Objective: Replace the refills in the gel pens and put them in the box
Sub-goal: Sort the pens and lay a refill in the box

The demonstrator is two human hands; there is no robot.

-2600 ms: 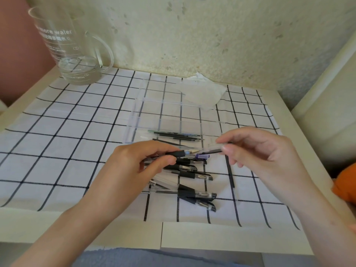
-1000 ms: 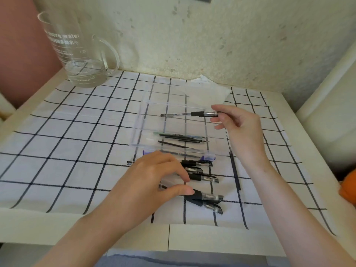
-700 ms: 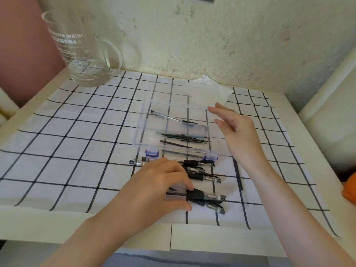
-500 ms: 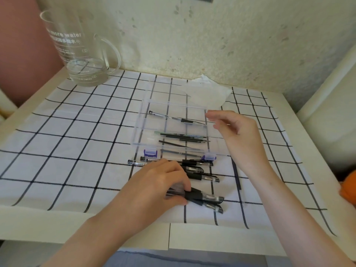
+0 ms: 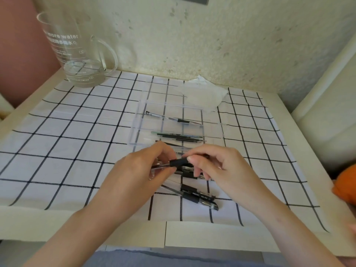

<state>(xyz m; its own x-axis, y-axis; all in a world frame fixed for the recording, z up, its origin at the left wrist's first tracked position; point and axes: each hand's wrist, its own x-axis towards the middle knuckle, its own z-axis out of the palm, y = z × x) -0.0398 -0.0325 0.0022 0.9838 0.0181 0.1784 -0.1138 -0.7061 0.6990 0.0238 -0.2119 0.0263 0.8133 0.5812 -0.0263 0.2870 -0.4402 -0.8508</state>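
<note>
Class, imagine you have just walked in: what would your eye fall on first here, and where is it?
The left hand and right hand meet over the middle of the checked cloth, both pinching one black gel pen. Just behind them lies a clear box with a pen inside, and a large glass jug stands at the far left corner.

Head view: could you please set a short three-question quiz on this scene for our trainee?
1. True or false: one gel pen lies in the far compartment of the clear box.
2. The black-grip pen between the left hand and the right hand is held by: A one hand, B both, C neither.
3. What stands at the far left corner of the table?
Key: 1 true; 2 B; 3 the glass jug.
</note>
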